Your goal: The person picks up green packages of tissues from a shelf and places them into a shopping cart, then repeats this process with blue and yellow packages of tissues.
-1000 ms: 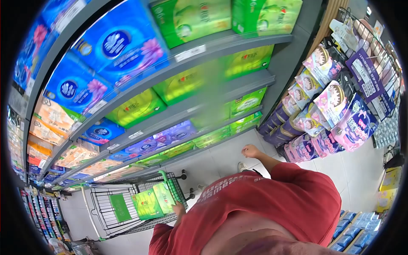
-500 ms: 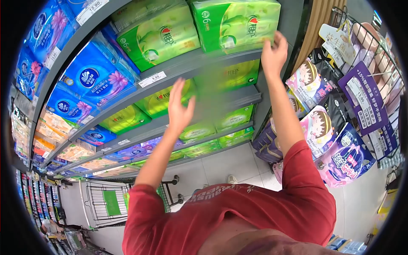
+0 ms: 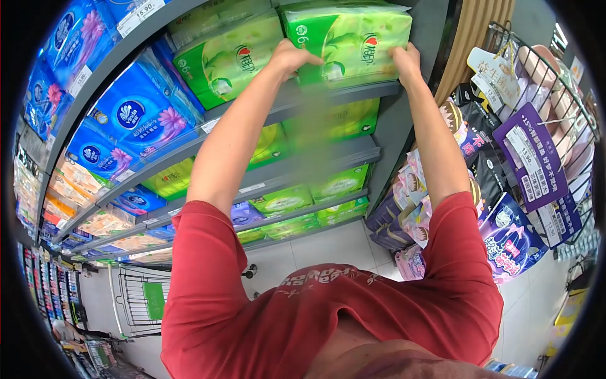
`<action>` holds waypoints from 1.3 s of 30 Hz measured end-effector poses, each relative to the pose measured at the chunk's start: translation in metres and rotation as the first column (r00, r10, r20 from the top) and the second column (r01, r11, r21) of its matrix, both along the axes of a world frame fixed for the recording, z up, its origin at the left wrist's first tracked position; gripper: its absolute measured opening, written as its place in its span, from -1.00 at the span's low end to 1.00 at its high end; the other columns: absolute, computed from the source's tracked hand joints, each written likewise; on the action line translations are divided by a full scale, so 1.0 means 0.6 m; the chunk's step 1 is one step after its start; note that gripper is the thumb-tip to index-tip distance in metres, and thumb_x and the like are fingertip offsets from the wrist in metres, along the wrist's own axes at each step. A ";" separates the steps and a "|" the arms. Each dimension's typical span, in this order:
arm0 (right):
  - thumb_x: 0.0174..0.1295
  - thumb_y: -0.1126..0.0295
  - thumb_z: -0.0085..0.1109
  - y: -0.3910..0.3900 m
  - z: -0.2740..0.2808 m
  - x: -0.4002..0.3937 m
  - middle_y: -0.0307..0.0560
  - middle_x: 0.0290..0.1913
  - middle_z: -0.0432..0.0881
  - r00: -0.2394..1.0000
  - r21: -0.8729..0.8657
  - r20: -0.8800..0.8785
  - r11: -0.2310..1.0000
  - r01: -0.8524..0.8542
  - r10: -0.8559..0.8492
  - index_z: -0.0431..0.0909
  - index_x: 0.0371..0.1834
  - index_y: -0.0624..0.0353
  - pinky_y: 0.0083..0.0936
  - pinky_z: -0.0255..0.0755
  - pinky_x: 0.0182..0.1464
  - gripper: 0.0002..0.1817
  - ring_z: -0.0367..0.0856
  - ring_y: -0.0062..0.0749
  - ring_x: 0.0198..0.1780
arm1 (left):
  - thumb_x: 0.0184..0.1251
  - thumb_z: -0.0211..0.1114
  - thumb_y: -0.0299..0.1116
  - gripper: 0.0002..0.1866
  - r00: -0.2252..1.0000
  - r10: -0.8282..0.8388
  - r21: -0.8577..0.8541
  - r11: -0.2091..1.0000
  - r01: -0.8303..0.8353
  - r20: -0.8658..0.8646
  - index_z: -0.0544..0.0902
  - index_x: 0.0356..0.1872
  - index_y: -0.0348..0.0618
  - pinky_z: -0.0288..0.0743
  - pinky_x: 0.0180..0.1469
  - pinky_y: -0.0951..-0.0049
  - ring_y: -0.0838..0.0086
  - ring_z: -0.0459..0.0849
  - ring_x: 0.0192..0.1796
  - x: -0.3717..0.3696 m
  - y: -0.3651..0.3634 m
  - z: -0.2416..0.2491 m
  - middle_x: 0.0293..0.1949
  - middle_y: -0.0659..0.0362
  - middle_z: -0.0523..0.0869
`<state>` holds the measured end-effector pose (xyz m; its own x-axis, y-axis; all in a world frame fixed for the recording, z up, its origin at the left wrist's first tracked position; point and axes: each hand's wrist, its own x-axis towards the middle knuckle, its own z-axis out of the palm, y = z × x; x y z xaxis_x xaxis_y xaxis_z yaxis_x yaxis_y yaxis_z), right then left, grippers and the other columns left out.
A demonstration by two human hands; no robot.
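Both arms are stretched up to a high shelf point(image 3: 353, 91), and the two hands have one green tissue pack point(image 3: 347, 39) between them. The left hand point(image 3: 291, 57) is curled over the pack's left end, fingers bent round the lower corner and pressed against the wrapper; the right hand point(image 3: 407, 62) is cupped flat against the pack's right end, fingers wrapped up along its side. Neither hand is spread wide: each is half closed around its edge of the pack. The pack sits on the grey shelf board at the right end of the row, its bottom on or just at the shelf lip; I cannot tell whether it is lifted clear. Just beside it on the left lies a second green pack point(image 3: 227, 57), tilted, touching or nearly touching the left wrist. Further left are blue tissue packs point(image 3: 136, 117) with a flower print, and below them more green packs on the lower shelves. To the right, close to the right forearm, a wire rack point(image 3: 555, 95) hangs with pink and purple packets point(image 3: 511, 234). Down at the lower left stands a wire shopping cart point(image 3: 142, 303) on the pale floor, well apart from the hands.
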<state>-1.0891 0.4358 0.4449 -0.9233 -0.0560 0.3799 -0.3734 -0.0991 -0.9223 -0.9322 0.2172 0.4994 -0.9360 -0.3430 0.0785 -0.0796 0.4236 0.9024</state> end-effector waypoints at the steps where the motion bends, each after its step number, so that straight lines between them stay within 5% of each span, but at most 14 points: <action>1: -0.11 0.54 0.05 -0.001 0.000 -0.001 0.06 -0.18 0.59 1.000 0.000 0.000 1.000 0.002 -0.002 0.47 -0.11 0.42 -0.43 0.39 -0.07 -0.60 0.55 -0.30 -0.16 | -0.17 0.47 -0.49 -0.57 1.000 -0.002 0.000 1.000 0.002 0.000 0.57 -0.16 -0.31 0.52 -0.12 0.23 0.27 0.66 -0.16 0.000 0.003 0.000 -0.20 0.04 0.67; 4: -0.13 0.57 0.05 -0.006 -0.001 -0.001 0.04 -0.18 0.59 0.998 -0.005 -0.008 0.998 0.063 -0.063 0.47 -0.14 0.42 -0.44 0.38 -0.08 -0.61 0.54 -0.31 -0.17 | -0.18 0.47 -0.49 -0.62 1.000 -0.008 -0.024 1.000 0.008 -0.023 0.60 -0.23 -0.33 0.52 -0.10 0.26 0.28 0.66 -0.16 0.012 0.011 0.011 -0.18 0.05 0.67; 7: -0.16 0.47 0.09 -0.011 0.011 0.020 0.08 -0.24 0.61 0.994 -0.106 -0.043 0.990 0.094 -0.099 0.50 -0.20 0.40 -0.45 0.39 -0.10 -0.62 0.56 -0.31 -0.21 | -0.23 0.50 -0.45 -0.44 0.993 -0.006 -0.204 0.979 -0.018 -0.120 0.52 -0.09 -0.34 0.48 -0.02 0.30 0.27 0.64 -0.09 0.026 0.010 0.017 -0.16 0.02 0.66; 13: -0.13 0.67 0.01 -0.015 0.029 0.094 -0.15 -0.34 0.55 0.982 -0.456 -0.152 0.889 0.029 -0.110 0.50 -0.30 0.37 -0.60 0.29 -0.24 -0.75 0.42 -0.52 -0.33 | -0.23 0.54 -0.27 -0.13 0.933 0.044 -0.393 0.899 -0.193 -0.357 0.25 0.15 -0.31 0.44 0.05 0.33 0.20 0.59 0.01 0.111 0.017 0.004 -0.06 -0.08 0.60; 15: -0.09 0.71 -0.03 -0.015 0.030 0.132 -0.19 -0.37 0.55 0.982 -0.499 -0.157 0.867 0.015 -0.107 0.51 -0.33 0.34 -0.63 0.28 -0.28 -0.77 0.41 -0.57 -0.35 | -0.14 0.51 -0.27 -0.46 0.866 -0.003 -0.521 0.800 -0.298 -0.500 0.55 -0.10 -0.31 0.47 -0.02 0.36 0.33 0.64 -0.10 0.153 0.021 -0.005 -0.17 0.05 0.68; 17: -0.06 0.69 -0.05 -0.014 0.026 0.162 -0.18 -0.35 0.56 0.943 -0.591 -0.305 0.803 -0.078 -0.133 0.51 -0.31 0.36 -0.65 0.32 -0.24 -0.77 0.46 -0.59 -0.31 | -0.19 0.53 -0.23 -0.23 0.883 -0.022 -0.503 0.829 -0.246 -0.468 0.33 0.08 -0.31 0.44 0.03 0.30 0.19 0.60 -0.03 0.198 0.020 -0.006 -0.08 -0.05 0.62; 20: 0.00 0.68 -0.07 -0.011 0.034 0.243 -0.13 -0.26 0.56 0.916 -0.631 -0.392 0.751 -0.197 -0.089 0.50 -0.23 0.34 -0.60 0.30 -0.14 -0.75 0.47 -0.50 -0.23 | -0.04 0.45 -0.35 -0.71 0.770 -0.164 -0.564 0.774 -0.287 -0.616 0.65 -0.29 -0.27 0.47 -0.22 0.48 0.49 0.62 -0.32 0.270 0.025 0.005 -0.35 0.16 0.71; 25: 0.03 0.59 0.11 -0.018 -0.015 0.330 -0.05 -0.01 0.48 0.729 -0.462 -0.640 0.638 -0.616 0.241 0.36 0.08 0.38 -0.47 0.29 0.09 -0.53 0.43 -0.36 0.02 | -0.14 0.45 -0.47 -0.71 0.803 -0.021 -0.388 0.883 -0.265 -0.595 0.66 -0.30 -0.26 0.47 -0.22 0.48 0.53 0.58 -0.34 0.388 0.011 -0.018 -0.35 0.23 0.67; 27: 0.02 0.40 0.08 -0.023 -0.050 0.351 0.10 0.14 0.39 0.775 -0.361 -0.537 0.739 -0.569 0.334 0.27 0.16 0.43 -0.18 0.13 0.29 -0.41 0.37 -0.11 0.18 | -0.20 0.47 -0.48 -0.65 0.765 -0.096 -0.463 0.841 -0.281 -0.637 0.65 -0.26 -0.27 0.49 -0.21 0.49 0.52 0.59 -0.32 0.426 -0.020 -0.060 -0.32 0.20 0.67; 29: 0.05 0.32 0.16 -0.030 -0.115 0.332 0.10 0.13 0.40 0.670 -0.213 -0.518 0.678 -0.704 0.532 0.24 0.19 0.41 -0.17 0.17 0.26 -0.37 0.37 -0.12 0.18 | -0.24 0.55 -0.43 -0.68 0.724 0.105 -0.096 0.968 -0.230 -0.682 0.67 -0.39 -0.28 0.52 -0.23 0.53 0.50 0.64 -0.38 0.456 -0.018 -0.097 -0.40 0.17 0.71; 32: 0.11 0.20 0.21 -0.065 -0.255 0.330 0.04 0.14 0.40 0.617 -0.305 -0.256 0.543 -0.782 0.744 0.21 0.22 0.31 -0.16 0.21 0.24 -0.33 0.39 -0.14 0.17 | -0.35 0.61 -0.39 -0.22 0.818 0.360 0.000 0.915 -0.403 -0.448 0.45 0.05 -0.31 0.40 0.08 0.42 0.40 0.56 -0.04 0.516 -0.037 -0.210 -0.11 0.10 0.59; 33: 0.13 0.22 0.21 -0.075 -0.302 0.341 0.02 0.14 0.41 0.587 -0.324 -0.164 0.518 -0.791 0.793 0.21 0.22 0.29 -0.17 0.22 0.24 -0.36 0.39 -0.15 0.17 | -0.36 0.63 -0.29 -0.05 0.824 0.383 0.060 0.916 -0.396 -0.416 0.29 0.18 -0.30 0.30 0.18 0.39 0.37 0.45 0.10 0.532 -0.026 -0.232 0.00 0.08 0.49; 34: 0.01 0.31 0.31 -0.088 -0.338 0.371 0.02 0.04 0.46 0.652 -0.403 0.034 0.607 -0.685 0.758 0.27 0.14 0.32 -0.29 0.30 0.16 -0.36 0.46 -0.23 0.06 | -0.35 0.63 -0.24 -0.04 0.814 0.450 0.082 0.888 -0.453 -0.368 0.30 0.17 -0.31 0.28 0.20 0.39 0.35 0.44 0.11 0.553 -0.017 -0.272 0.01 0.06 0.49; 39: -0.05 0.49 0.34 -0.105 -0.493 0.486 0.02 0.08 0.43 0.436 -0.317 0.555 0.664 -0.677 0.709 0.20 0.22 0.35 -0.38 0.31 0.14 -0.27 0.43 -0.25 0.09 | -0.24 0.56 -0.18 -0.08 0.750 0.661 0.131 0.745 -0.654 -0.017 0.29 0.20 -0.32 0.32 0.17 0.32 0.30 0.45 0.13 0.676 0.025 -0.479 0.07 -0.02 0.48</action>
